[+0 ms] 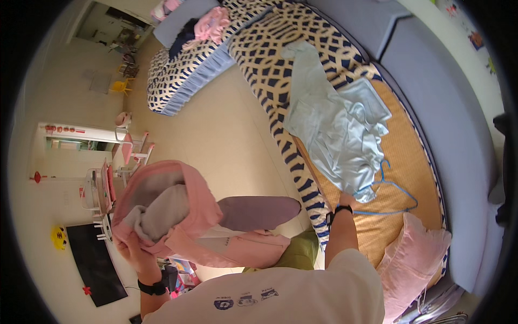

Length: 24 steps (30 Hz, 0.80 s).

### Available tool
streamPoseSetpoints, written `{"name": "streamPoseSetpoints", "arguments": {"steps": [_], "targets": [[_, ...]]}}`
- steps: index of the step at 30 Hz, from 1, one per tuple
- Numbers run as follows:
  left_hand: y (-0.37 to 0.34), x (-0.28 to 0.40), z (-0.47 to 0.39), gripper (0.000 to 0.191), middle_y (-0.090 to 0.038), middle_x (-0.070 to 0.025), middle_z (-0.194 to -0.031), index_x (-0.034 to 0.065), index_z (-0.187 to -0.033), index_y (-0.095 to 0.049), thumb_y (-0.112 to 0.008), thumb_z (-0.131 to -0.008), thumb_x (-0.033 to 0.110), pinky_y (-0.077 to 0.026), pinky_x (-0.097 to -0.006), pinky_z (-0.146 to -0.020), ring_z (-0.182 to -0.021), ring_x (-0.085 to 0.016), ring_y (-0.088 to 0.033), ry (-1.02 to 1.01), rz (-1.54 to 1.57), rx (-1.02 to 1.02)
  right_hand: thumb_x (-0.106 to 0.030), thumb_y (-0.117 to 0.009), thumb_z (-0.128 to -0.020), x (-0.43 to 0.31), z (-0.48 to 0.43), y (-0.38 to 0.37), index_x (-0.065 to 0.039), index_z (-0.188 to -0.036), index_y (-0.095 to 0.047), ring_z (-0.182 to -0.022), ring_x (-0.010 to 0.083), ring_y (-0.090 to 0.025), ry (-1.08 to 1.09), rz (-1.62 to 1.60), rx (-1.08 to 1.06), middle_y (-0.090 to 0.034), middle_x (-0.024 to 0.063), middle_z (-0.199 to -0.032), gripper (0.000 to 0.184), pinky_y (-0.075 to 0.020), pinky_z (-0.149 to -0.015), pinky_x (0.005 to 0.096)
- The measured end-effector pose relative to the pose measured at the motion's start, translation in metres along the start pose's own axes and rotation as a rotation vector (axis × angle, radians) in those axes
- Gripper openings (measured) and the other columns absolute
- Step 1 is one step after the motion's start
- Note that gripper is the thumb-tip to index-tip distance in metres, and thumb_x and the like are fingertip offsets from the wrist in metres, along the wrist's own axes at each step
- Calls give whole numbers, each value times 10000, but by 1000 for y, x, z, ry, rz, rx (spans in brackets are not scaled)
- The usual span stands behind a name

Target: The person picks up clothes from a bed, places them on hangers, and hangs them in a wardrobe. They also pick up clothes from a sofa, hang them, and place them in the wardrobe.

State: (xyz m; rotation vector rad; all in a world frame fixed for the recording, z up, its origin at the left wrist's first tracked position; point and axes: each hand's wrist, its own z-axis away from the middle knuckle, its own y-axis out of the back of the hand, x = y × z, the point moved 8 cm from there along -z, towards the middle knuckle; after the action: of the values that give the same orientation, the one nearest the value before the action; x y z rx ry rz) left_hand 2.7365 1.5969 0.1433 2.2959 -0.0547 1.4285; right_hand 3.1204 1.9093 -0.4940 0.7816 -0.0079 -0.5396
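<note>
My left hand (135,252) grips the rim of a pink jacket (230,248) with a grey lining. The jacket hangs in front of me, its opening facing up and a mauve sleeve-like part (259,212) stretching to the right. My right hand (347,199) reaches down to the sofa, at the left end of a blue clothes hanger (398,187). Its fingers are hidden at the lower edge of a light blue satin garment (336,129), so their hold cannot be made out. That garment lies crumpled, partly over the hanger.
Under the garment are a woven tan mat (408,162) and a navy-and-cream patterned sofa cover (283,93). A pink pillow (417,251) lies nearer me. Pink clothing (212,24) rests on the far sofa section. A children's desk chair (129,148) and a wall-mounted television (97,263) are leftward.
</note>
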Motion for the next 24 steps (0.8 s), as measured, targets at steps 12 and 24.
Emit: {"name": "streamPoseSetpoints", "arguments": {"steps": [12, 24], "targets": [[83, -45, -19, 109, -545, -15, -884, 37, -926, -527, -535, -853, -43, -441, -225, -670, -747, -87, -520, -166, 146, -125, -308, -429, -939, -4, 217, 133, 75, -988, -610, -787, 408, -578, 279, -909, 659, -639, 280, -886, 426, -436, -758, 483], [188, -75, -82, 176, -521, -57, -688, 62, -758, -494, -669, -739, 47, -417, -307, -547, -598, -184, -484, -397, 250, -317, -196, -587, -926, -331, 527, 74, -59, -867, -559, -533, 67, -413, 1378, -554, 153, -476, -15, -635, 151, -326, -478, 241]]}}
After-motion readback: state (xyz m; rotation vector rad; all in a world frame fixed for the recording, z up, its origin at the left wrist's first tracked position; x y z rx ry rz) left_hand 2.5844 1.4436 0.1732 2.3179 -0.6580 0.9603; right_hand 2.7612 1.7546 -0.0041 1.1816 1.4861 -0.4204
